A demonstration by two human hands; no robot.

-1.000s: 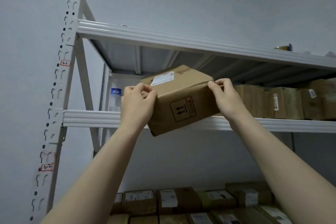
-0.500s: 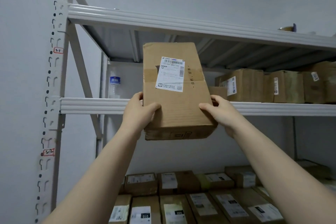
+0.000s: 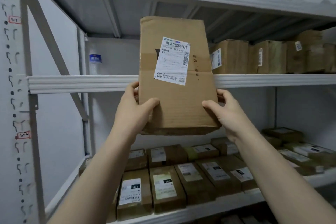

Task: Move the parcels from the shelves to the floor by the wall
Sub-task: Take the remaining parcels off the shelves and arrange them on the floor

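Parcel [image 3: 176, 96] held upright before shelf [image 3: 81, 82], long axis vertical | lower sides clasped by left grip [image 3: 134, 112] and right grip [image 3: 227, 112], thumbs in front

Left hand [image 3: 134, 112], right hand [image 3: 228, 114] partly behind parcel [image 3: 177, 103], label [image 3: 172, 60] text unreadable, rightmost boxes [image 3: 330, 58] cut off

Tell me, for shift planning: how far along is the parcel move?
Done: unclear; the floor by the wall is out of view. In hand: left hand and right hand grip one parcel, off the middle shelf. Left: boxes on that shelf's right, many labelled parcels on the lower shelf.
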